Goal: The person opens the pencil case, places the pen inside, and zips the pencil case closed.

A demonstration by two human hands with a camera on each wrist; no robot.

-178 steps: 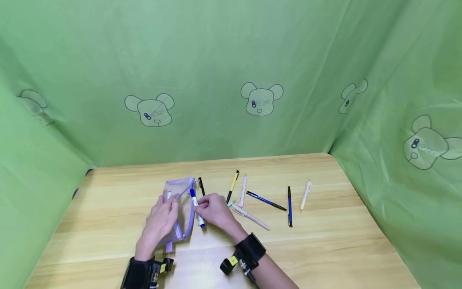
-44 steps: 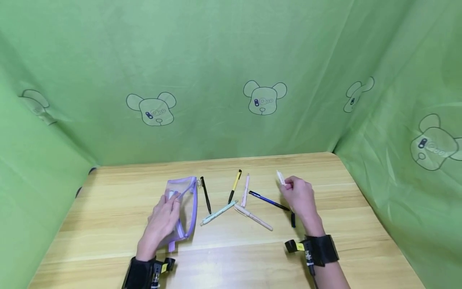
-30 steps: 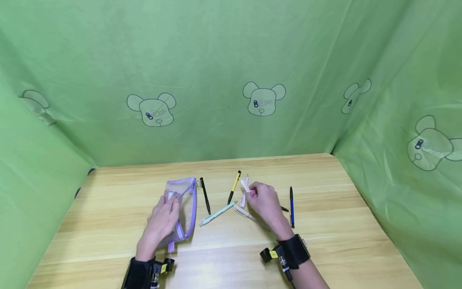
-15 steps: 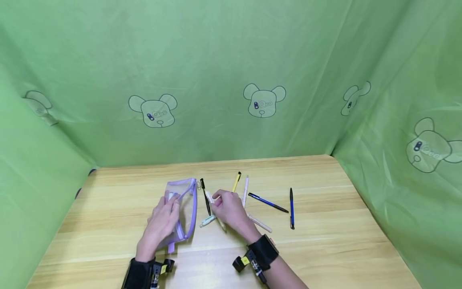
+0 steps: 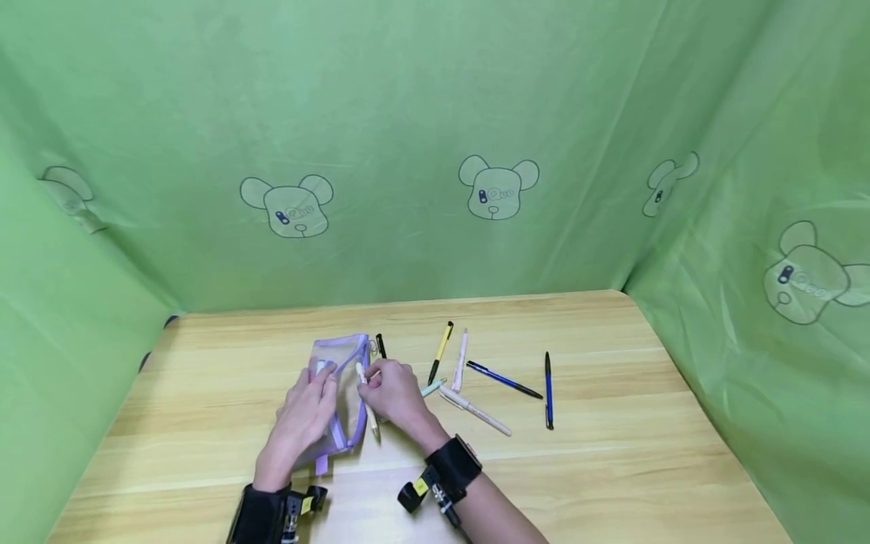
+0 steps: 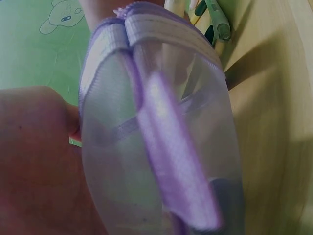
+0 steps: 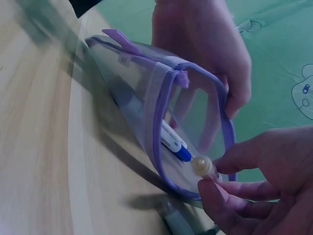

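Observation:
A see-through mesh pencil pouch [image 5: 333, 353] with purple edging lies on its side in the head view, its mouth facing right. My left hand [image 5: 303, 415] holds it by the upper rim, the thumb over the edge and fingers visible through the mesh. Between thumb and fingertips, my right hand [image 5: 397, 397] pinches a white pen [image 5: 371, 421] at the pouch mouth. The right wrist view shows that pen's yellowish end [image 7: 202, 166] at the opening. Inside the pouch lies a white marker with a blue cap [image 7: 172, 139].
Right of the pouch lie a black pen [image 5: 381, 346] and a light green pen [image 5: 431, 387], both partly hidden by my right hand. Further along are a yellow-black pen [image 5: 440, 351], pink pen [image 5: 460, 361], beige pen [image 5: 476, 412] and two blue pens [image 5: 504, 380]. Green cloth [image 5: 394, 257] surrounds the table.
The blue-capped marker passed from my right hand into the pouch. That hand then picked up the white pen at the right and carried it left to the pouch mouth. My left hand stayed put.

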